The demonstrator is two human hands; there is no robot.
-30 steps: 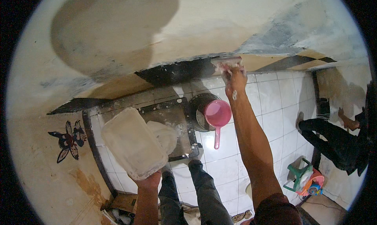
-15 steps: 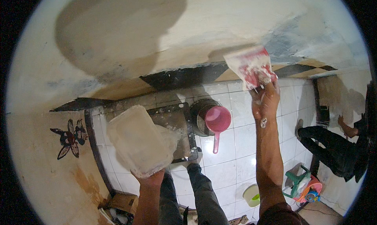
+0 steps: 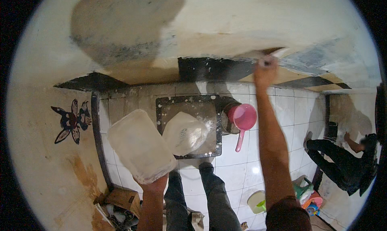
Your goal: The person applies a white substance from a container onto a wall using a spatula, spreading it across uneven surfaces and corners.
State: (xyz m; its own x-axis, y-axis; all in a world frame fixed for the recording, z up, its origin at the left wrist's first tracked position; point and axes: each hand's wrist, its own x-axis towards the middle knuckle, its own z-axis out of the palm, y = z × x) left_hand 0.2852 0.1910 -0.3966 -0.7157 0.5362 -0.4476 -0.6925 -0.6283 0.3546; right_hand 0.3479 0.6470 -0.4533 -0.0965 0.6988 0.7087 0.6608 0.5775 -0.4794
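Note:
My left hand [image 3: 154,184] grips the near end of a pale rectangular plastic container [image 3: 141,146], held above the floor. Out at the right, my right hand [image 3: 266,71] is closed on a thin red-and-white sheet [image 3: 278,52], now seen nearly edge-on at the lower part of the wall [image 3: 221,39]. Motion blurs the sheet and fingers. Below, a full white plastic bag [image 3: 184,136] rests on a dark-rimmed square board [image 3: 209,148], partly behind the container. A pink dipper [image 3: 244,116] sits over a dark bucket [image 3: 229,125] beside the board.
At the right another person [image 3: 336,160] in dark clothes is by the side wall. A pale tub [image 3: 254,202] with something green stands near my right forearm. Lower right are a green stool [image 3: 303,189] and an orange container [image 3: 314,199]. A cardboard box [image 3: 123,200] lies lower left.
My right hand has moved the sheet up to the wall and turned it edge-on. The view has shifted, uncovering more of the bag and board. My left hand still holds the container.

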